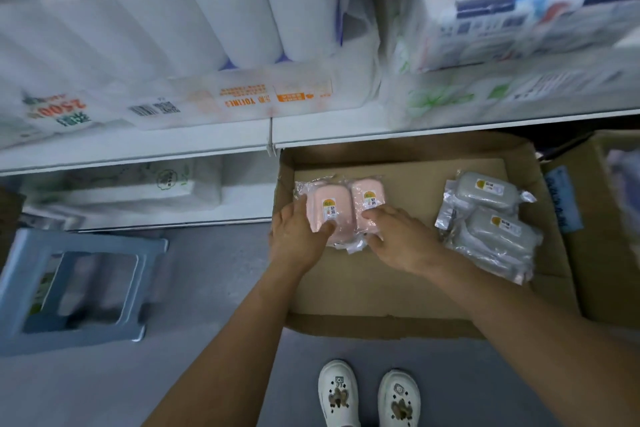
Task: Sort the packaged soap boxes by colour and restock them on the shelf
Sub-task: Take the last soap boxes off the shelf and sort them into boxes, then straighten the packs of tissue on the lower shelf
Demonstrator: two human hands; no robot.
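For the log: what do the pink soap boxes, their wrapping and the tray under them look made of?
Pink soap boxes: probably hard plastic, smooth and matte, with rounded moulded corners. Wrapping: thin clear plastic film, crinkled and glinting at the loose ends. Tray: brown corrugated cardboard, dull, with folded flaps and a rough edge.

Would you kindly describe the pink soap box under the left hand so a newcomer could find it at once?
Look in the flat cardboard tray on the floor below the shelf. At its far left lie two pink soap boxes in clear wrap, side by side. The one meant is the left pink box, held by the left hand; the right hand rests on its neighbour, and the grey boxes lie far right.
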